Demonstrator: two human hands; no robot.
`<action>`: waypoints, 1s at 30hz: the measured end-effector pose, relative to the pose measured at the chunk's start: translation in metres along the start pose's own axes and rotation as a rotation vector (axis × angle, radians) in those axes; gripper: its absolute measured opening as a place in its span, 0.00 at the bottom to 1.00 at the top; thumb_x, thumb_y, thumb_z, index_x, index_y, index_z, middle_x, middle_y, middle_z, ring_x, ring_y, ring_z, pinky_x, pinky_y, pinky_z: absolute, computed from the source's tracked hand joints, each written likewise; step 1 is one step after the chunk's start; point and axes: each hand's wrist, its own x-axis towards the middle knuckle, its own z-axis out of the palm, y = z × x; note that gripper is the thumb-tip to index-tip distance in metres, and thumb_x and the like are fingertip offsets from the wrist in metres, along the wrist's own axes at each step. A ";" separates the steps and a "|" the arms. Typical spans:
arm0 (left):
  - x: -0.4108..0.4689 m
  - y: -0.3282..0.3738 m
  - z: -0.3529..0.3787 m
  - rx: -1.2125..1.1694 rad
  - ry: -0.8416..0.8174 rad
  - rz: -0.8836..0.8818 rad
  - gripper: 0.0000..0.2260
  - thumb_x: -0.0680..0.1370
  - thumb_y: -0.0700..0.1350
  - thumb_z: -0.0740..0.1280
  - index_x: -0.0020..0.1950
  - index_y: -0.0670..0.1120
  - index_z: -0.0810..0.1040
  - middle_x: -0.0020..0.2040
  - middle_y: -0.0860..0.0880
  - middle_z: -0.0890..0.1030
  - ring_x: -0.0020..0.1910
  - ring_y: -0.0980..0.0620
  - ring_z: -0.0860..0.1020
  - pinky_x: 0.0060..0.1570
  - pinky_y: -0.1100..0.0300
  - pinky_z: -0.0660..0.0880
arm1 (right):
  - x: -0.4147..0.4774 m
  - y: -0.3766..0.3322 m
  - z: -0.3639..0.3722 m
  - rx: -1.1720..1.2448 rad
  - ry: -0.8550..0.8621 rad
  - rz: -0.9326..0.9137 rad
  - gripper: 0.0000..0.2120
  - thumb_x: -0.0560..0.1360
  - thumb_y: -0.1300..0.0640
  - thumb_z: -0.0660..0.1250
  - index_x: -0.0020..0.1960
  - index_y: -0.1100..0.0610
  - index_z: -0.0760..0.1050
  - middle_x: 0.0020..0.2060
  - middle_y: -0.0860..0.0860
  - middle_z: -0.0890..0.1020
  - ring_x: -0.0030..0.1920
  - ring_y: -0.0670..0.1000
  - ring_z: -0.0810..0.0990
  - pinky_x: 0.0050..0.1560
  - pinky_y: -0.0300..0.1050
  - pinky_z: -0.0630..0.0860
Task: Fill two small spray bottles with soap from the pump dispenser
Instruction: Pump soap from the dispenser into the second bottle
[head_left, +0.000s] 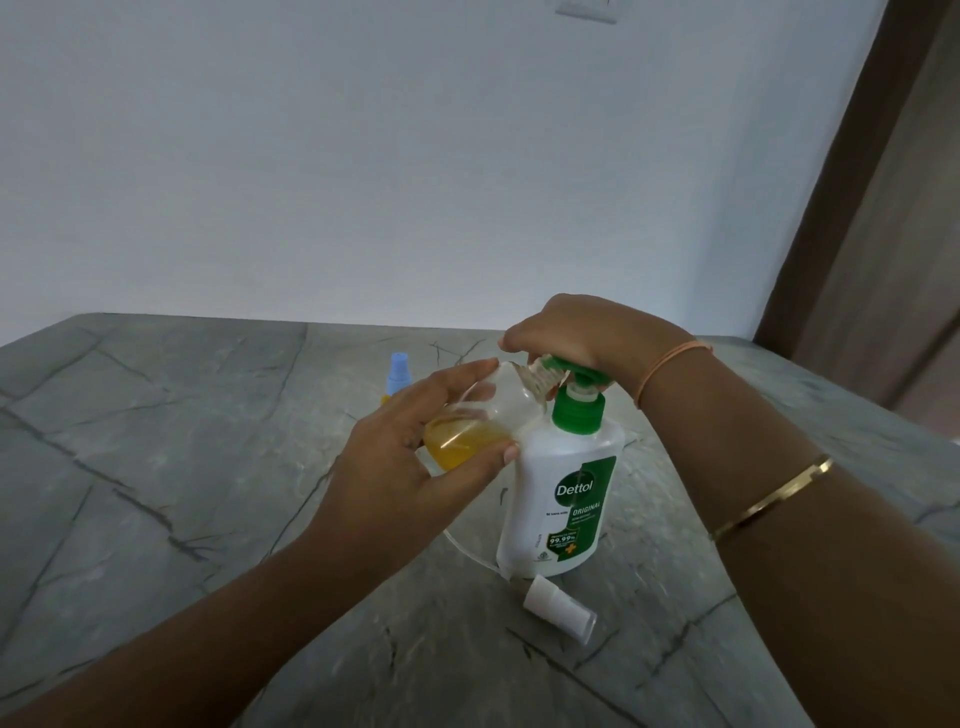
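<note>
A white soap dispenser (563, 499) with a green pump head (576, 387) stands on the grey stone table (182, 467). My right hand (576, 332) presses down on the pump head, fingers curled over it. My left hand (415, 441) grips a small clear spray bottle (485, 421), tilted with its open neck under the pump spout; yellow soap fills its lower part. Its white spray cap (558, 608) with a thin tube lies on the table in front of the dispenser. A second small bottle with a blue cap (399, 371) stands behind my left hand, mostly hidden.
A pale wall rises behind the table. A brown door frame (841, 218) runs down the right side. The table's right edge falls away near my right forearm.
</note>
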 end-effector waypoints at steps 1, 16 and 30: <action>0.000 0.000 0.000 0.000 0.001 -0.009 0.23 0.67 0.58 0.71 0.60 0.64 0.68 0.52 0.69 0.75 0.53 0.68 0.75 0.50 0.74 0.73 | 0.001 0.000 0.000 0.000 0.009 -0.009 0.17 0.77 0.54 0.60 0.56 0.67 0.76 0.29 0.52 0.69 0.25 0.49 0.68 0.27 0.36 0.64; 0.000 0.003 -0.003 -0.016 0.001 -0.002 0.23 0.66 0.59 0.71 0.59 0.66 0.68 0.53 0.68 0.75 0.53 0.68 0.75 0.48 0.72 0.75 | -0.004 -0.002 -0.001 -0.004 -0.012 -0.009 0.21 0.79 0.39 0.53 0.50 0.57 0.71 0.34 0.51 0.74 0.32 0.48 0.72 0.29 0.40 0.64; -0.001 0.003 -0.001 -0.026 0.010 -0.012 0.24 0.65 0.58 0.70 0.61 0.61 0.70 0.54 0.64 0.77 0.53 0.62 0.77 0.51 0.59 0.78 | 0.001 -0.001 -0.005 -0.002 0.046 -0.054 0.24 0.78 0.40 0.54 0.47 0.60 0.76 0.23 0.50 0.76 0.22 0.45 0.73 0.26 0.37 0.66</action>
